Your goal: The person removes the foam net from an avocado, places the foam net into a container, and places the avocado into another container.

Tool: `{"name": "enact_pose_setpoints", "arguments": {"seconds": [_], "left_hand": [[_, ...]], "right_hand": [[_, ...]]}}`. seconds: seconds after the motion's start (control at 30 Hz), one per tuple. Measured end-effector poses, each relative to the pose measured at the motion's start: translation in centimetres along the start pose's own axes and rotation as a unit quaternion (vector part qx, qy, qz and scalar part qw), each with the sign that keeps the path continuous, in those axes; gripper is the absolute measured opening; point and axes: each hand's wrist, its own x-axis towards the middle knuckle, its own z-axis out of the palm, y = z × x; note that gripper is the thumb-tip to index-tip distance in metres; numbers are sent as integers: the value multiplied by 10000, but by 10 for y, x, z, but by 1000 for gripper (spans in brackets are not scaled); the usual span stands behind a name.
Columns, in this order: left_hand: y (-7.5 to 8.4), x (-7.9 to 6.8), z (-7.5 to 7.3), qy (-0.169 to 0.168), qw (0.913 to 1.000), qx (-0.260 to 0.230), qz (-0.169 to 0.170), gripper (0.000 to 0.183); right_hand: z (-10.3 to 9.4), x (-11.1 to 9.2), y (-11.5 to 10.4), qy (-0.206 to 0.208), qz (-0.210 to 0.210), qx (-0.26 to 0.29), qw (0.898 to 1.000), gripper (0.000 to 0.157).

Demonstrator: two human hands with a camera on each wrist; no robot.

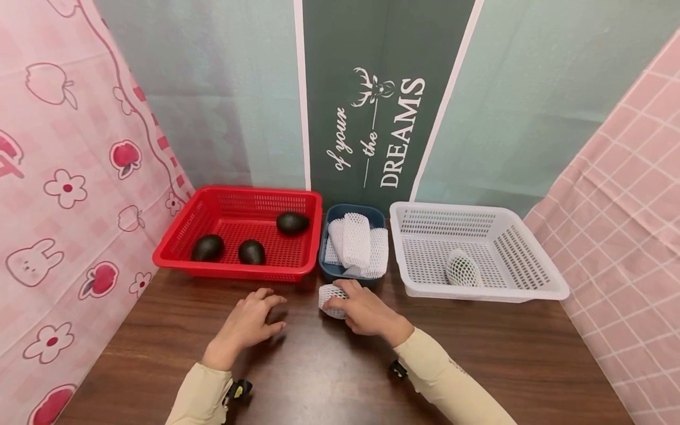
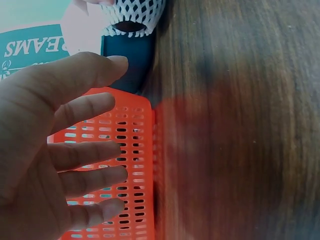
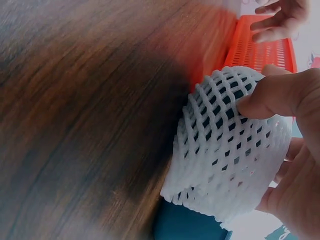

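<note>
My right hand (image 1: pixel 366 310) grips a white foam net sleeve (image 3: pixel 227 145) between thumb and fingers, just in front of the small blue basket (image 1: pixel 333 270). Something dark, like an avocado, shows through the sleeve's mesh and at its open end (image 2: pixel 131 25). My left hand (image 1: pixel 249 321) is empty above the wooden table, its fingers spread apart in the left wrist view. It is nearest to the red basket (image 1: pixel 276 273), which holds three dark avocados, one of them an avocado (image 1: pixel 252 252) near the front wall. More foam sleeves (image 1: pixel 357 242) are piled in the blue basket.
On the right stands a white basket (image 1: pixel 483 293) with one netted fruit (image 1: pixel 463 270) in it. All three baskets line up along the back of the wooden table (image 1: pixel 329 378). Curtains with printed patterns hang behind and at both sides.
</note>
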Motion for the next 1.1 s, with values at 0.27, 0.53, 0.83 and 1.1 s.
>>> {"name": "enact_pose_setpoints", "arguments": {"seconds": [0.27,0.53,0.83,1.1], "left_hand": [[1,-1,1,-97,9999,-64,-87,43],[6,-2,2,-79,9997,-237,41,43],[9,-2,3,78,9997,-214,103,42],[16,2,14,250,9974,-622,254,40]], "right_hand": [[-1,1,-1,-108,26,-127,9999,49],[-9,-5,1,462,-27,238,9986,61],[-12,-7,2,698,62,306,9971,62],[-15,-19,4,708,737,550,9932,54]]}}
